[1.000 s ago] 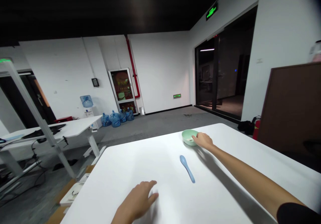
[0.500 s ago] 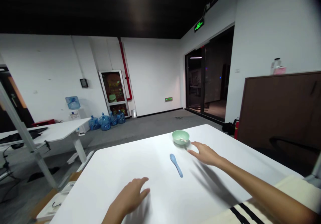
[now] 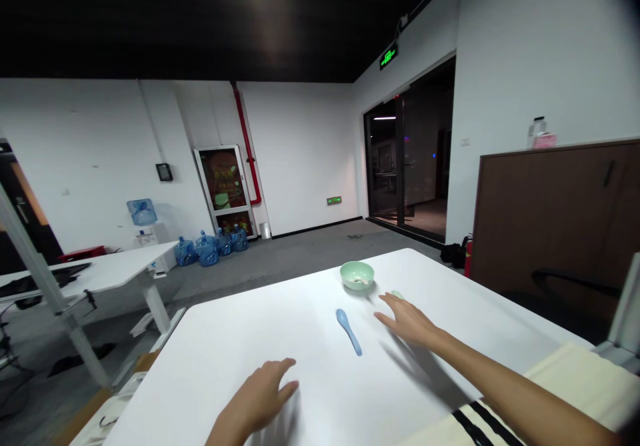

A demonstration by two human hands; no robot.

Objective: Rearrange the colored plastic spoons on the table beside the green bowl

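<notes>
A pale green bowl (image 3: 357, 286) stands toward the far edge of the white table (image 3: 210, 346). Something small and whitish shows inside it, too unclear to name. Nearer to me lies a light blue spoon (image 3: 349, 331), its rounded end pointing away. My right hand (image 3: 411, 321) hovers to the right of the spoon, open, with thumb and fingers apart and nothing between them. Just behind its fingers a small pale green thing (image 3: 398, 294) peeks out, mostly hidden. Over the table's near left, my left hand (image 3: 257, 396) is open too, thumb apart, holding nothing.
A cream cloth with black stripes (image 3: 555, 373) lies at the near right, under my right forearm. To the left are another white table (image 3: 125, 266) and a metal post (image 3: 45, 273). A brown cabinet (image 3: 545, 213) stands at the right, with blue water bottles (image 3: 207, 249) farther back.
My right hand has drawn back slightly toward me, away from the bowl, and the small green thing now shows behind it. My left hand is nearly still. The whole view has shifted slightly.
</notes>
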